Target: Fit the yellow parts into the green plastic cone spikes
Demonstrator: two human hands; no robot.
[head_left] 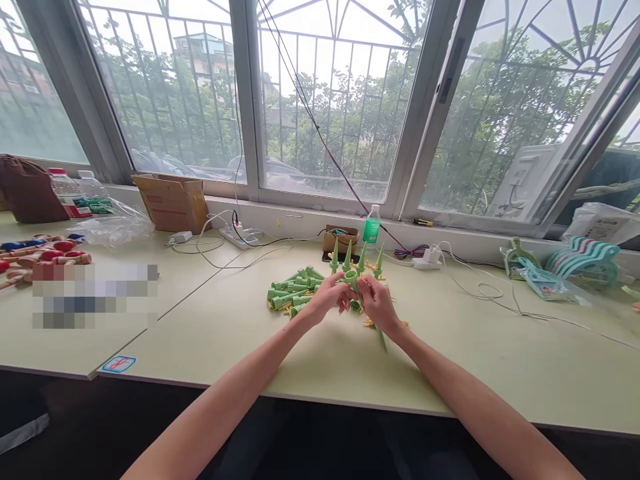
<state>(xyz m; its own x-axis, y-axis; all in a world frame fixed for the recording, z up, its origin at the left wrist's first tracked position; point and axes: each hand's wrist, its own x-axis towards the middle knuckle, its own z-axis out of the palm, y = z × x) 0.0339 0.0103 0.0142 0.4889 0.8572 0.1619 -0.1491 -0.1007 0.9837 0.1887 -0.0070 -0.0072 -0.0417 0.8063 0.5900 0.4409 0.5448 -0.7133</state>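
Note:
Both hands meet over the table, closed on a green plastic spike (351, 277) whose round, hollow end faces up toward me. My left hand (330, 295) pinches that rim from the left. My right hand (379, 303) grips its right side, fingers curled; whether they hold a small part too is hidden. A pointed green tip (383, 340) shows below my right hand; I cannot tell if it belongs to the held spike. Just behind stand several upright green spikes (348, 256). A pile of green hollow tubes (293, 288) lies left of my hands, with small yellow pieces (371, 323) nearby.
A green-labelled bottle (372, 225) and a small cardboard box (341, 238) stand behind the spikes. White cables (493, 291) and a power strip (240, 235) lie toward the window. Teal hangers (583, 263) are at right; red and wooden pieces (55, 253) at left.

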